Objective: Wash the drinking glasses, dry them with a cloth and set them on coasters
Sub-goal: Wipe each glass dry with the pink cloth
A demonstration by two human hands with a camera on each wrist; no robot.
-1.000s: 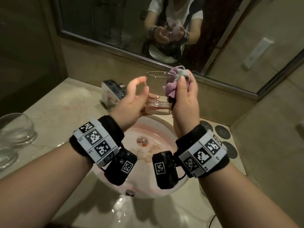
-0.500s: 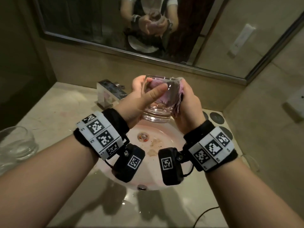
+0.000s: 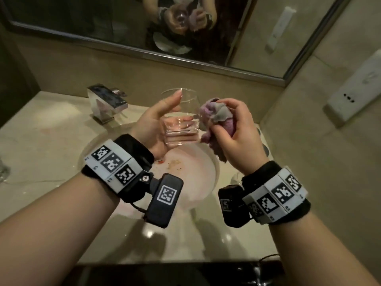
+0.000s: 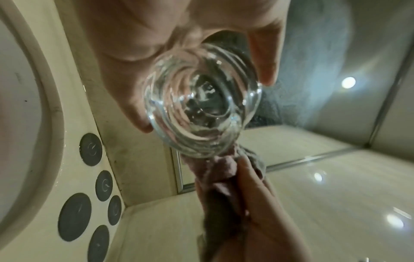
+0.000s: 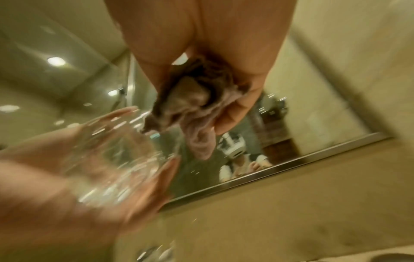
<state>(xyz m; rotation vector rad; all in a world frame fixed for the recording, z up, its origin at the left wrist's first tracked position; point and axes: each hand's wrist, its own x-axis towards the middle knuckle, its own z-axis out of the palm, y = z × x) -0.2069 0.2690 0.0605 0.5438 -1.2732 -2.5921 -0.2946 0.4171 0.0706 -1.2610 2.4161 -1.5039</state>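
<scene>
glass (image 3: 181, 118) was where our attention went: it sat upright in the left hand (image 3: 156, 124) above the basin (image 3: 206, 174), thumb up along one wall and fingers wrapped round the far side. the right hand (image 3: 233, 137) was closed round a bunched pink-and-grey cloth (image 3: 214, 114), which lay just beside the glass wall, touching or nearly so (we could not tell which from the head view). we judged that washing of this glass was behind us and drying was under way, with the cloth outside the glass, not down inside it. the coasters (image 4: 90, 149), dark round discs on the worktop (image 3: 51, 145) beside the basin, all looked bare in the left wrist view, so no glass had been set down there yet. another glass (image 3: 3, 170) showed only as a sliver at the far left edge, and we could not tell whether it was washed. setting-down, at the least, was left.
</scene>
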